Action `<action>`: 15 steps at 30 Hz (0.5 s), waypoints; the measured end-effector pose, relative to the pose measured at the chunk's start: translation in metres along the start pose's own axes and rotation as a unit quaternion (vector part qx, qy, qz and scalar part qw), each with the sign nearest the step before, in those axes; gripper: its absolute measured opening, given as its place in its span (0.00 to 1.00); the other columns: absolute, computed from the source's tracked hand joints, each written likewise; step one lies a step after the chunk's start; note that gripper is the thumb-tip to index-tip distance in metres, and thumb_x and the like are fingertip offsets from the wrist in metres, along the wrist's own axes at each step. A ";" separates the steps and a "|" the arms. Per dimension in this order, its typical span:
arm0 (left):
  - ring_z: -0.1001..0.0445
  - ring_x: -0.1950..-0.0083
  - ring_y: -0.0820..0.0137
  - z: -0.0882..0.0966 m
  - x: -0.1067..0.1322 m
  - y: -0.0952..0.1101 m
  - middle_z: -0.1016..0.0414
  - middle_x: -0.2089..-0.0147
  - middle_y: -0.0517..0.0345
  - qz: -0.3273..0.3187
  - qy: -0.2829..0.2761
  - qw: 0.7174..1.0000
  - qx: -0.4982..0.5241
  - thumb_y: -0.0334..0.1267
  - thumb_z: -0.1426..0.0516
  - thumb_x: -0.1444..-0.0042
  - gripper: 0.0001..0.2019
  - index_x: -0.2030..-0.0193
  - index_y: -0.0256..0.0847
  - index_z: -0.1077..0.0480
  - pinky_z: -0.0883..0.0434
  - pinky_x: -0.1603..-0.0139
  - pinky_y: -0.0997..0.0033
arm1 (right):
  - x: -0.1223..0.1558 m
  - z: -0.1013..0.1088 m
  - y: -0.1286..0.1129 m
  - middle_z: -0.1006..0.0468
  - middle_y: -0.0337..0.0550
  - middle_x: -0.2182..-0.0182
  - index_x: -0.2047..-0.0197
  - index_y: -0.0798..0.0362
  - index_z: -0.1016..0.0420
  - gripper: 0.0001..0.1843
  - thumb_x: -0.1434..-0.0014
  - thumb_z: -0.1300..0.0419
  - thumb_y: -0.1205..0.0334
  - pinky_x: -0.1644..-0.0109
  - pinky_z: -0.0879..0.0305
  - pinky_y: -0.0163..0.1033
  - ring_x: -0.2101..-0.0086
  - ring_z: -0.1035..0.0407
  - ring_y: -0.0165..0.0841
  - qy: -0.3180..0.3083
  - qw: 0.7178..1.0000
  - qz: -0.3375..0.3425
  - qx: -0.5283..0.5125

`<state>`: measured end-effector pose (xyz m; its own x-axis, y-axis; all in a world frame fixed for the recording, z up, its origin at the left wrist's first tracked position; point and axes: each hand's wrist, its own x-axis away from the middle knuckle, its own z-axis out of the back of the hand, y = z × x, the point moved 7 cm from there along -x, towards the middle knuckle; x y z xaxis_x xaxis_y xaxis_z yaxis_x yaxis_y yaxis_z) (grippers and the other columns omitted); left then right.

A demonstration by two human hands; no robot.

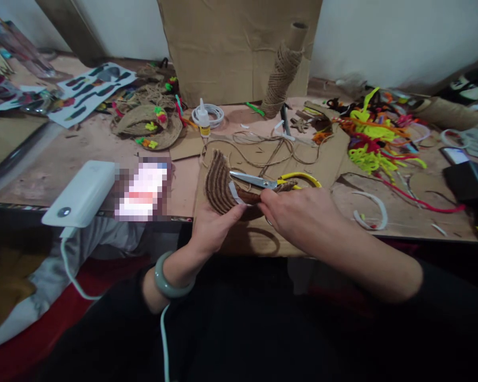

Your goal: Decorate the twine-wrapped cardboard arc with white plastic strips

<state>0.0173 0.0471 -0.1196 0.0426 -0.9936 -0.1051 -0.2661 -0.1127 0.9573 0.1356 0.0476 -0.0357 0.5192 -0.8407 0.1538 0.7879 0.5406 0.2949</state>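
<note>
The desk (91, 143) carries a cardboard sheet (324, 159); over its near part I hold a brown ribbed piece (217, 183). My left hand (209, 231) is clamped on its lower end, my right hand (302, 212) pinched together at its inner edge. Just beyond lie scissors (255, 179); a white strip (235, 192) shows near my left thumb. I judge I'm working that edge, which calls for a steady left grip and small right-finger pressure.

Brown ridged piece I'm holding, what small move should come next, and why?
Probably slide the scissors farther back first: they lie just beyond your right hand, blades pointing toward the brown ridged piece in your left hand.
</note>
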 end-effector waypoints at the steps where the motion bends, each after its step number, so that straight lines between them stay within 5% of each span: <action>1: 0.22 0.55 0.65 0.000 -0.001 -0.001 0.19 0.58 0.55 0.003 0.002 1.000 -0.011 0.37 0.36 0.51 0.11 0.58 0.41 0.23 0.28 0.45 0.60 | 0.000 0.001 0.001 0.23 0.49 0.78 0.63 0.56 0.29 0.15 0.34 0.54 0.59 0.76 0.58 0.35 0.75 0.26 0.37 -0.002 1.000 -0.008 0.002; 15: 0.24 0.49 0.63 0.009 -0.018 -0.002 0.22 0.51 0.51 -0.015 0.069 0.997 -0.006 0.37 0.34 0.54 0.19 0.53 0.38 0.26 0.31 0.41 0.59 | -0.020 0.004 0.017 0.20 0.55 0.69 0.49 0.58 0.32 0.19 0.35 0.53 0.55 0.70 0.45 0.36 0.69 0.25 0.41 0.012 0.999 -0.041 -0.033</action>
<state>0.0083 0.0650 -0.1226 0.1825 -0.9785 -0.0957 -0.2506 -0.1404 0.9579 0.1374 0.0737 -0.0296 0.4592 -0.8817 0.1085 0.8476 0.4714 0.2435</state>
